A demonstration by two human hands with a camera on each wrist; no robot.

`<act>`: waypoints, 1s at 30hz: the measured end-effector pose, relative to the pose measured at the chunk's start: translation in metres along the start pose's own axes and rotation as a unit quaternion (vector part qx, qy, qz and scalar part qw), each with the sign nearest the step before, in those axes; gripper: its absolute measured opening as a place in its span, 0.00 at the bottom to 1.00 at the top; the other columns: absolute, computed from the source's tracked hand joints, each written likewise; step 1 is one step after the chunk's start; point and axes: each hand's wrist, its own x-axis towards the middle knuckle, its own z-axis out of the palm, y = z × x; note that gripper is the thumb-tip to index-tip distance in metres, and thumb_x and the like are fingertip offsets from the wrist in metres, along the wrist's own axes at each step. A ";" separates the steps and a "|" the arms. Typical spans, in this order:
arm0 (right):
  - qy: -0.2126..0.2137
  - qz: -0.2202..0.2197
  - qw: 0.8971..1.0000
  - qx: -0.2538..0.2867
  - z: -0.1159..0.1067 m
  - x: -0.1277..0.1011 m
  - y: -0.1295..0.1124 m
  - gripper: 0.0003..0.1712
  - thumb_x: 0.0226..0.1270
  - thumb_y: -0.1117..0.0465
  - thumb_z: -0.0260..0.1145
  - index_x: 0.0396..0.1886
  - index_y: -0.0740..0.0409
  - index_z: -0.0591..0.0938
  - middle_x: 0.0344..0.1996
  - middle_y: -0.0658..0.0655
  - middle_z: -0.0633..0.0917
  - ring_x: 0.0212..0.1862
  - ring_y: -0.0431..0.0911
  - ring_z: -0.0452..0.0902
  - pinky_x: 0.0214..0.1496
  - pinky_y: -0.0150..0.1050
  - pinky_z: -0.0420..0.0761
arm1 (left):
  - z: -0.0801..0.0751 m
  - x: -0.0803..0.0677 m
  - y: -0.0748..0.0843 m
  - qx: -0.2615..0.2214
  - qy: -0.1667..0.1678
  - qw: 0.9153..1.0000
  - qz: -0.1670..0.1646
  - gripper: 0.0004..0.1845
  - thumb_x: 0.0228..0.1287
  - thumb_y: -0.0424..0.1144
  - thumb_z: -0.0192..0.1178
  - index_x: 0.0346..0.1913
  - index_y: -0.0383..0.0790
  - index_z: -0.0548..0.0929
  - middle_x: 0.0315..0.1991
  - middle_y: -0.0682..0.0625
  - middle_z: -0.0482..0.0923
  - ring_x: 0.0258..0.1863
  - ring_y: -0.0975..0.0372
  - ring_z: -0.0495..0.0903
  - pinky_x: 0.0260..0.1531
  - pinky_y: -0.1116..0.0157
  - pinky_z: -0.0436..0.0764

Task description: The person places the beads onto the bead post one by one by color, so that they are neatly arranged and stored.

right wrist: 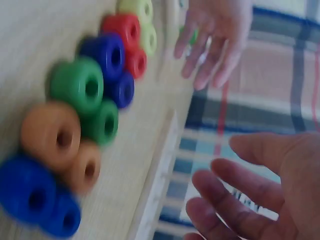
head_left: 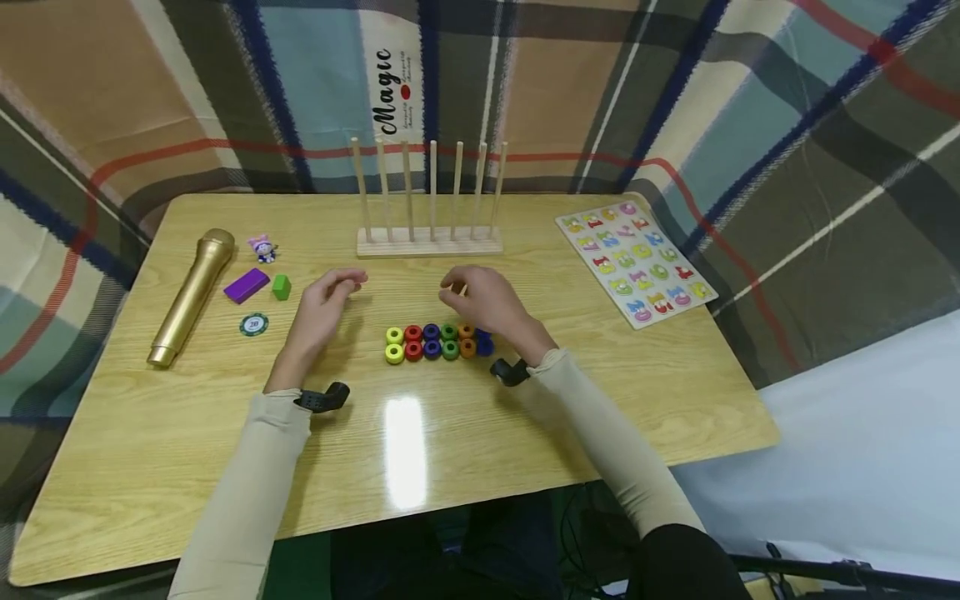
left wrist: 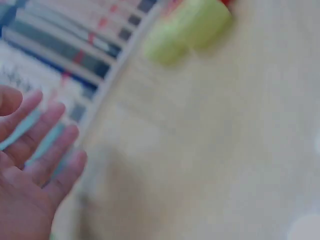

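Observation:
Two rows of ring-shaped beads lie on the table between my forearms, coloured yellow [head_left: 393,361], red [head_left: 413,357], dark blue [head_left: 432,357], green [right wrist: 72,82], orange [right wrist: 40,130] and blue [right wrist: 22,187]. Behind the beads, a wooden rack [head_left: 430,248] holds several upright pegs. My left hand [head_left: 321,307] hovers left of the rows with its fingers extended, holding nothing. Over the right end of the rows hangs my right hand [head_left: 489,304], its fingers loosely bent and nothing between them. It partly covers the blue beads in the head view.
To the left lie a gold microphone-shaped object [head_left: 191,300], a purple block [head_left: 247,286], a green block [head_left: 281,287], a small figurine [head_left: 263,249] and a round chip [head_left: 254,324] marked 20. A sticker sheet [head_left: 637,260] lies at the right. A plaid cloth [head_left: 585,92] hangs behind the table.

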 end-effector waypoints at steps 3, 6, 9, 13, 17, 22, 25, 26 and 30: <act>-0.057 -0.030 0.996 -0.054 0.009 0.009 -0.019 0.18 0.82 0.52 0.66 0.61 0.57 0.88 0.45 0.55 0.90 0.43 0.47 0.84 0.49 0.44 0.83 | -0.007 0.000 -0.026 -0.093 0.037 0.995 -0.006 0.21 0.88 0.35 0.46 0.71 0.25 0.76 0.66 0.37 0.79 0.63 0.57 0.80 0.67 0.63 0.80; -0.111 -0.054 0.984 -0.129 0.020 0.022 -0.038 0.21 0.80 0.50 0.68 0.62 0.56 0.88 0.48 0.54 0.91 0.49 0.48 0.86 0.57 0.46 0.84 | -0.010 0.006 -0.038 -0.126 0.049 0.991 -0.003 0.20 0.85 0.30 0.49 0.70 0.22 0.75 0.65 0.36 0.78 0.60 0.59 0.82 0.59 0.71 0.83; -0.138 -0.055 0.970 -0.193 0.031 0.032 -0.048 0.21 0.80 0.46 0.68 0.60 0.54 0.90 0.52 0.53 0.91 0.54 0.50 0.85 0.65 0.50 0.81 | -0.010 0.019 -0.036 -0.081 0.036 0.996 0.004 0.20 0.84 0.31 0.53 0.71 0.25 0.75 0.68 0.35 0.77 0.64 0.52 0.80 0.60 0.70 0.82; -0.147 -0.033 0.959 -0.239 0.042 0.039 -0.051 0.18 0.77 0.43 0.70 0.44 0.52 0.93 0.45 0.50 0.91 0.53 0.50 0.84 0.69 0.52 0.78 | -0.011 0.048 -0.030 -0.004 0.014 1.000 0.000 0.26 0.82 0.37 0.58 0.76 0.32 0.72 0.73 0.35 0.73 0.72 0.44 0.75 0.67 0.54 0.79; -0.163 -0.024 0.954 -0.251 0.051 0.041 -0.052 0.17 0.75 0.43 0.72 0.32 0.48 0.92 0.36 0.47 0.89 0.51 0.50 0.83 0.74 0.54 0.75 | -0.012 0.077 -0.032 0.030 -0.022 0.999 -0.035 0.34 0.80 0.40 0.61 0.83 0.39 0.64 0.76 0.33 0.69 0.75 0.43 0.70 0.67 0.43 0.76; -0.181 -0.041 0.947 -0.261 0.061 0.045 -0.062 0.15 0.73 0.44 0.73 0.29 0.45 0.91 0.31 0.43 0.89 0.49 0.47 0.83 0.65 0.48 0.77 | -0.018 0.098 -0.040 0.087 -0.055 0.994 -0.045 0.41 0.78 0.41 0.64 0.86 0.38 0.58 0.74 0.31 0.69 0.65 0.42 0.73 0.65 0.44 0.74; -0.172 -0.062 0.944 -0.276 0.064 0.049 -0.070 0.15 0.72 0.42 0.73 0.29 0.44 0.91 0.34 0.43 0.88 0.47 0.46 0.83 0.58 0.45 0.78 | -0.023 0.105 -0.042 0.144 -0.043 0.988 -0.024 0.41 0.75 0.42 0.66 0.85 0.36 0.61 0.72 0.30 0.69 0.59 0.40 0.75 0.64 0.41 0.73; -0.167 -0.069 0.943 -0.281 0.064 0.050 -0.072 0.16 0.71 0.42 0.73 0.28 0.44 0.90 0.35 0.43 0.88 0.47 0.46 0.83 0.57 0.44 0.78 | -0.025 0.106 -0.042 0.161 -0.039 0.986 -0.018 0.41 0.75 0.42 0.67 0.84 0.36 0.62 0.72 0.30 0.69 0.59 0.40 0.75 0.65 0.40 0.73; -0.139 -0.073 0.947 -0.280 0.058 0.059 -0.076 0.20 0.69 0.43 0.74 0.21 0.46 0.82 0.36 0.46 0.84 0.37 0.42 0.79 0.41 0.38 0.80 | -0.026 0.110 -0.038 0.197 -0.032 0.980 -0.002 0.38 0.73 0.41 0.68 0.81 0.34 0.68 0.76 0.32 0.67 0.60 0.39 0.76 0.65 0.39 0.72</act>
